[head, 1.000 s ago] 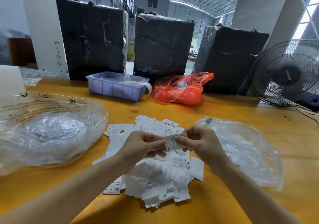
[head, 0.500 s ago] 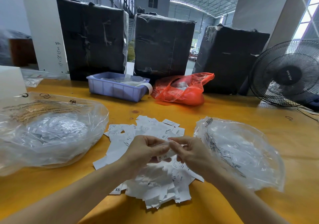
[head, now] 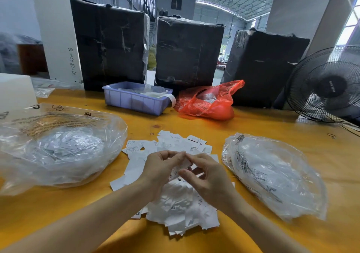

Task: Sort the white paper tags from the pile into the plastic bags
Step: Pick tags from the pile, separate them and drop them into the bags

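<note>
I hold one white paper tag between my two hands, just above the pile of tags that lies on the yellow wooden table. My left hand pinches the tag's left edge with curled fingers, and my right hand pinches its right edge, thumb underneath and forefinger on top, so both hands are closed on that same tag. The pile spreads from under my wrists toward the far side of the table, its loose edge tags fanning out flat; some near the front edge of the pile show "XS" print. Left of the pile sits a large clear plastic bag already holding tags, its right edge just beside the pile's left fringe. Right of the pile lies a second clear bag with printing on it, its near edge close to my right wrist but apart from it. Beyond the pile there is a bare strip of table, then a lilac plastic bin and a red plastic bag side by side. Behind those stand three black-wrapped bales. A black fan stands to the far right of the pile, at the table's edge.
</note>
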Available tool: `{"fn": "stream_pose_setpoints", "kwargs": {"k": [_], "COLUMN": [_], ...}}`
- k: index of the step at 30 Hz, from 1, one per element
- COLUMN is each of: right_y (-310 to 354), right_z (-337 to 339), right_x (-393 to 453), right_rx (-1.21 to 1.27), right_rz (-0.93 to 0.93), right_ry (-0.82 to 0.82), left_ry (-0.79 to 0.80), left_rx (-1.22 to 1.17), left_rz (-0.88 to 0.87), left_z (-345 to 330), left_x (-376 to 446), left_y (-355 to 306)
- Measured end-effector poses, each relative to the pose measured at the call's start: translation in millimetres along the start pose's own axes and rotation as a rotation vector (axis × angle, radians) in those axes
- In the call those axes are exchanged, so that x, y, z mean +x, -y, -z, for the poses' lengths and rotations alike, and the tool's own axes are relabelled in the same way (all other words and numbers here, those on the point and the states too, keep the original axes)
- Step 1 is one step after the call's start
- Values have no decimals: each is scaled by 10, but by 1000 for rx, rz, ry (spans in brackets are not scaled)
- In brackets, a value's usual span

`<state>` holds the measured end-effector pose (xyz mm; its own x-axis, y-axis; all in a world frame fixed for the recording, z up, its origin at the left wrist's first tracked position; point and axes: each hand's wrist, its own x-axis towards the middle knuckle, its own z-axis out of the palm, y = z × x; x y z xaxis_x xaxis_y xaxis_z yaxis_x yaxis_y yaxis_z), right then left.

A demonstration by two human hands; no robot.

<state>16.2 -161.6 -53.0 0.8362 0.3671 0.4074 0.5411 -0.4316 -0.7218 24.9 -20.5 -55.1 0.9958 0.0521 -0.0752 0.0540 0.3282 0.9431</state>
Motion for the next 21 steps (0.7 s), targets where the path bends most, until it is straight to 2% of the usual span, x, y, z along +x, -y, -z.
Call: {"fn": "stream_pose_setpoints", "kwargs": {"k": [6, 11, 15, 21], "right_y": [9, 25, 42, 29], "right_z": [3, 84, 110, 115], "right_x": [59, 79, 72, 76], "right_rx": [152, 441, 447, 439], "right_rz": [-132, -254, -255, -287], "right_ry": [-193, -198, -114, -167], "left_ry": [-42, 28, 37, 131], "left_rx": [-76, -66, -151, 28], "left_rz": [32, 59, 63, 101], "left_z": [-22, -41, -48, 25], "left_x": [-17, -45, -53, 6], "left_y": [-47, -45, -59, -127]}}
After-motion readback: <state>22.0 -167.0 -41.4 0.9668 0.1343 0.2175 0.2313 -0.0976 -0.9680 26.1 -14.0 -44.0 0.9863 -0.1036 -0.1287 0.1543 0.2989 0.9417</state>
